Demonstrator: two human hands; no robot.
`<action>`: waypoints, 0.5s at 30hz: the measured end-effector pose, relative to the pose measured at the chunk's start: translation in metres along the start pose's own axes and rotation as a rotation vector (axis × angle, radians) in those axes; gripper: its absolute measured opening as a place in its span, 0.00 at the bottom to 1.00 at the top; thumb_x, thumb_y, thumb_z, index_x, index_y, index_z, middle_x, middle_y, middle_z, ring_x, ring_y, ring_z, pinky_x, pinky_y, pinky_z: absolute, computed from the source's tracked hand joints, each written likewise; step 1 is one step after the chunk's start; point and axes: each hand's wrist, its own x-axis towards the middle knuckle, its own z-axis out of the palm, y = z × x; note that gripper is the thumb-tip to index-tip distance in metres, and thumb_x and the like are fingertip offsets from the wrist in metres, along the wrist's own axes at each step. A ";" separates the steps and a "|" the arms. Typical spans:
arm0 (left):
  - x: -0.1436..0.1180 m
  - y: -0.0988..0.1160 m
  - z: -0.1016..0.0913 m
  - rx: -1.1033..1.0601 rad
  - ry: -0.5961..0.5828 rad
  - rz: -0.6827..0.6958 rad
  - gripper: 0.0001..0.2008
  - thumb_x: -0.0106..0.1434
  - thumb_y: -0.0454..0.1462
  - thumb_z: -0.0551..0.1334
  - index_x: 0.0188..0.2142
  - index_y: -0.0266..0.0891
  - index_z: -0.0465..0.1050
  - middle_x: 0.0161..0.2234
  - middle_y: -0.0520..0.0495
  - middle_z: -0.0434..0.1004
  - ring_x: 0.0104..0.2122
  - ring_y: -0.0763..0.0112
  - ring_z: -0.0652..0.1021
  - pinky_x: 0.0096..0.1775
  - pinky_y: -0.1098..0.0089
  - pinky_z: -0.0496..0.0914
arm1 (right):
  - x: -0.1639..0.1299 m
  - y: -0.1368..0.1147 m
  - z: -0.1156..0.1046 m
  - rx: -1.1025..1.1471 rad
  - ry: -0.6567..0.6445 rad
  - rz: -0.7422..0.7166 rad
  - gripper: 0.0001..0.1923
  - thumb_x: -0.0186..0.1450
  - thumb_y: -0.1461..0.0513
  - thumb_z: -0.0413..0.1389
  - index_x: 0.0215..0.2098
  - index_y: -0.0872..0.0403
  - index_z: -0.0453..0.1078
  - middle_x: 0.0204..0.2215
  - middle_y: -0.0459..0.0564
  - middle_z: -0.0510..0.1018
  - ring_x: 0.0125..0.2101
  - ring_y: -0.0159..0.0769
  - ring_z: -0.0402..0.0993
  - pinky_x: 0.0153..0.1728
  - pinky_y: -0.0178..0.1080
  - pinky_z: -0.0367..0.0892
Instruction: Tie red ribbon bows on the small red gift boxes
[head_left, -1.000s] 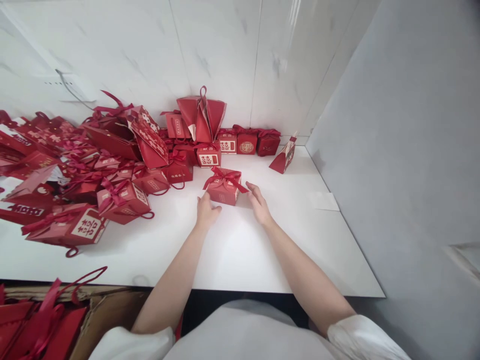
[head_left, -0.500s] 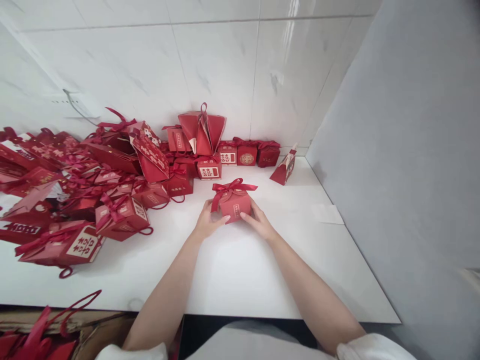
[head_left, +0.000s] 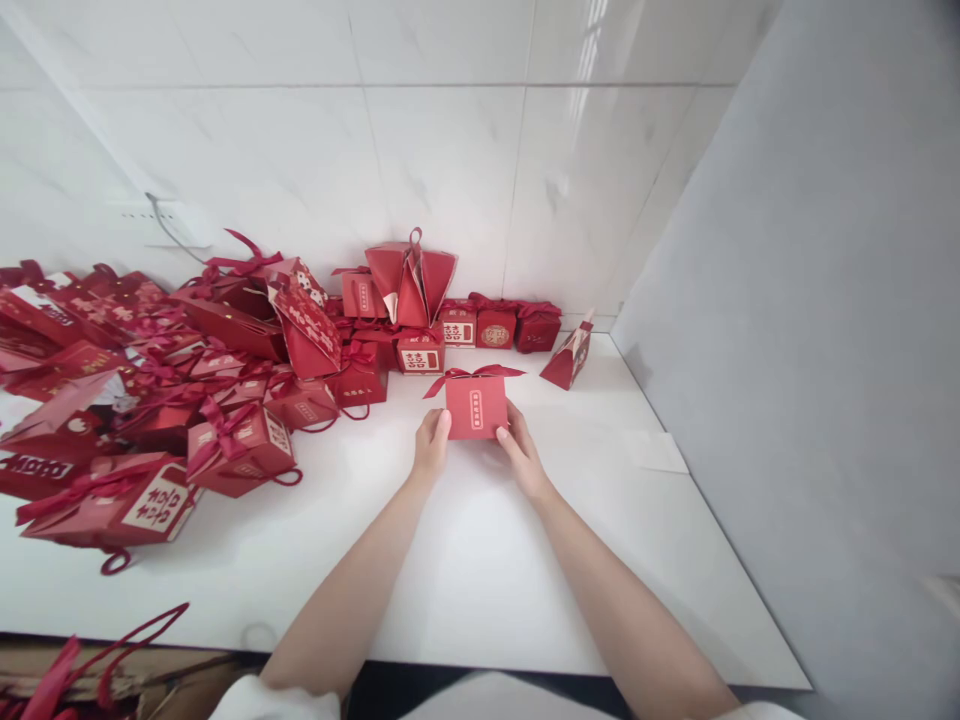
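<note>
Between both hands I hold a small red gift box (head_left: pixel 475 408), its flat face with a gold-framed label turned toward me. A red ribbon bow (head_left: pixel 480 372) shows along its top edge. My left hand (head_left: pixel 431 440) grips the box's left side, thumb on the front edge. At the lower right corner, my right hand (head_left: pixel 520 450) holds it with the thumb in front; the other fingers are partly hidden behind the box. Beyond it, a row of red boxes (head_left: pixel 495 328) stands along the wall, with a larger fan-shaped red box (head_left: pixel 412 285) on top.
A heap of red ribboned boxes (head_left: pixel 225 440) covers the left of the white table (head_left: pixel 465 580). One triangular red box (head_left: pixel 568 357) stands apart at right, near a white paper slip (head_left: pixel 660 451). A carton (head_left: pixel 180 690) with red items sits below the front edge. A grey panel (head_left: pixel 810 350) borders the right.
My hands have tilted the box so its labelled front faces me squarely and its top is mostly out of sight. The camera view has shifted slightly.
</note>
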 end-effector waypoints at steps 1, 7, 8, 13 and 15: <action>-0.001 0.001 -0.001 0.003 -0.012 0.004 0.24 0.65 0.56 0.54 0.35 0.38 0.74 0.37 0.43 0.77 0.41 0.59 0.76 0.46 0.61 0.69 | -0.002 0.001 0.000 -0.007 0.010 0.007 0.34 0.67 0.47 0.53 0.67 0.48 0.53 0.67 0.51 0.58 0.65 0.45 0.56 0.62 0.51 0.59; -0.012 0.010 -0.009 0.020 -0.136 0.042 0.22 0.64 0.55 0.55 0.36 0.39 0.73 0.37 0.44 0.75 0.39 0.61 0.75 0.45 0.62 0.69 | -0.006 0.014 -0.002 0.020 0.081 0.091 0.31 0.68 0.44 0.46 0.64 0.49 0.55 0.64 0.54 0.63 0.59 0.48 0.67 0.53 0.52 0.70; -0.013 0.012 -0.010 0.013 -0.164 0.045 0.22 0.64 0.55 0.56 0.38 0.40 0.72 0.38 0.44 0.75 0.38 0.62 0.75 0.44 0.63 0.69 | -0.004 0.016 -0.002 0.040 0.097 0.105 0.31 0.68 0.43 0.45 0.63 0.49 0.56 0.63 0.55 0.65 0.57 0.48 0.69 0.52 0.52 0.71; -0.018 0.020 -0.014 -0.005 -0.307 0.107 0.24 0.68 0.52 0.53 0.56 0.40 0.62 0.51 0.39 0.72 0.43 0.62 0.76 0.47 0.59 0.70 | 0.001 0.019 -0.002 0.182 0.137 0.173 0.34 0.68 0.40 0.38 0.61 0.53 0.58 0.56 0.60 0.72 0.50 0.52 0.75 0.46 0.54 0.73; -0.021 0.025 -0.012 0.023 -0.326 0.173 0.26 0.67 0.51 0.54 0.60 0.41 0.60 0.59 0.37 0.65 0.52 0.56 0.73 0.52 0.57 0.68 | -0.002 0.012 0.000 0.066 0.186 0.072 0.33 0.68 0.41 0.42 0.62 0.51 0.56 0.59 0.59 0.68 0.54 0.51 0.71 0.48 0.54 0.72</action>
